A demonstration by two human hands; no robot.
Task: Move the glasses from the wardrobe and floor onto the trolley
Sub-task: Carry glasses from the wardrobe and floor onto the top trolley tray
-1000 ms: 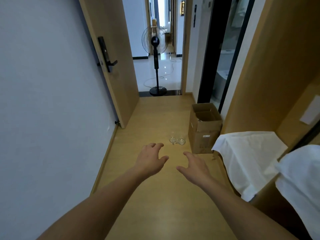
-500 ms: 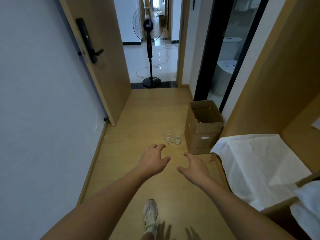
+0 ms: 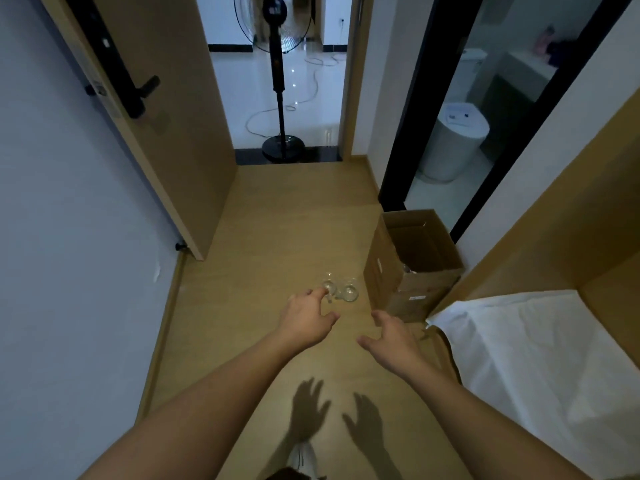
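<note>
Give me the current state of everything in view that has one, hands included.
Left hand: open, reaching toward the glasses, holding nothing.
Right hand: open, holding nothing.
Glasses: two, side by side on the floor.
Cardboard box: open-topped, right of the glasses.
Door: open.
White cloth: draped over the ledge.

A home hallway: tan wooden floor (image 3: 284,216), open wooden door (image 3: 180,109), black pedestal fan (image 3: 278,81), bathroom with white toilet (image 3: 457,143).

your single head camera looks forward and steeply down along light wooden floor (image 3: 277,216), wide-angle. your bare forearms enter from bottom edge, close. far end shows open doorway with black pedestal fan (image 3: 282,98). no second view, no overlap.
</note>
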